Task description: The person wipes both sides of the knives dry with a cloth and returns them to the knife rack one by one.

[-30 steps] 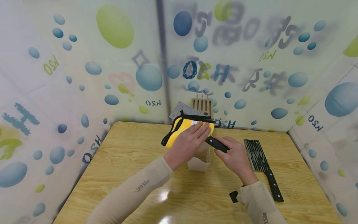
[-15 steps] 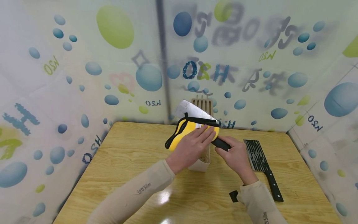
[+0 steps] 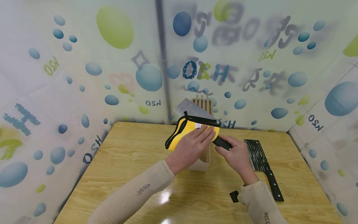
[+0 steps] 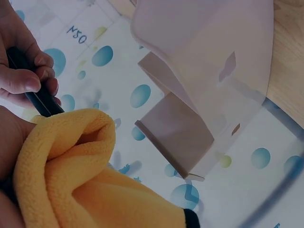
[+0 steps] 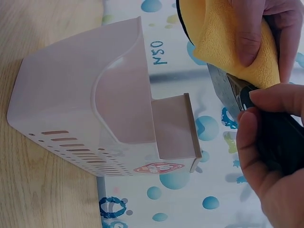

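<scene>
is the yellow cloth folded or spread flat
Folded. The left wrist view shows the yellow cloth looping over on itself, a hollow inside the fold.

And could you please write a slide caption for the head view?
Left hand holds a yellow cloth on a knife, right hand grips its black handle; a cleaver lies on the table.

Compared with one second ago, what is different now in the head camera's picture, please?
The left hand and the yellow cloth have shifted slightly right, towards the right hand. More of the blade shows above the cloth, and less of the black handle. Nothing was let go or newly taken. The right hand's grip, the cleaver lying at right and the beige holder stayed.
</scene>
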A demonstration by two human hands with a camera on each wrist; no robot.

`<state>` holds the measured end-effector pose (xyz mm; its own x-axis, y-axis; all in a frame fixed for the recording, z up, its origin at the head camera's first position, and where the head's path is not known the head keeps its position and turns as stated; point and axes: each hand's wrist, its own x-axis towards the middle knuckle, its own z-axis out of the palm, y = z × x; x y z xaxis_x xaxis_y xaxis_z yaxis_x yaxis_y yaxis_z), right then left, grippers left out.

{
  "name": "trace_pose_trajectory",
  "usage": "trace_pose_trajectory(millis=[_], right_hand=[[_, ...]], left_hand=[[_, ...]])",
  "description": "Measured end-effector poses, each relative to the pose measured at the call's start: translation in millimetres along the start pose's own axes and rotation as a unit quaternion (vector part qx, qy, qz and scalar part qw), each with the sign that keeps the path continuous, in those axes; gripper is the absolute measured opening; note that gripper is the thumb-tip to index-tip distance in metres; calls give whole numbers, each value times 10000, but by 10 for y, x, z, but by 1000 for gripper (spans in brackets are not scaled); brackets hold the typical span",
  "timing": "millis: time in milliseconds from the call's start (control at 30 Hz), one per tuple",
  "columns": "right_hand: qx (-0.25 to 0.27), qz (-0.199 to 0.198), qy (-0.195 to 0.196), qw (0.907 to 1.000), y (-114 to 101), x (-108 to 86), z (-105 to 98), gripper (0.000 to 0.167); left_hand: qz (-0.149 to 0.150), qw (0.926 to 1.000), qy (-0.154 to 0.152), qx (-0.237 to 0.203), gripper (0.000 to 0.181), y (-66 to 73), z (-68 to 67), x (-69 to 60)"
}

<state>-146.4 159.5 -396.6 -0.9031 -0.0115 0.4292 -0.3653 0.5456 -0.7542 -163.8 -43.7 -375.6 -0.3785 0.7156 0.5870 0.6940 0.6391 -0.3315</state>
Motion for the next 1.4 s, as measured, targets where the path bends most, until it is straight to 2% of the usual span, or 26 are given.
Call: trace_pose_trajectory(millis=[367,533,1000,1400], right_hand=[[278,265,-104,9992,-13,-6,-37,37],[251,257,-92,9993,-23,-12,-54,37],[218,147,-133,9996,12,-31,-72,36],[223,100,-236,9994,6,-49,-99,37]], left_hand=[[-37,9997,-82,246,50,-111,5,-16],[-68,9996,-108,244,51,-171,10,-26],[-389,9991,-148,-30,51,-349,49,-63],[-468,9989,-19,99,46,-478,88,-86]])
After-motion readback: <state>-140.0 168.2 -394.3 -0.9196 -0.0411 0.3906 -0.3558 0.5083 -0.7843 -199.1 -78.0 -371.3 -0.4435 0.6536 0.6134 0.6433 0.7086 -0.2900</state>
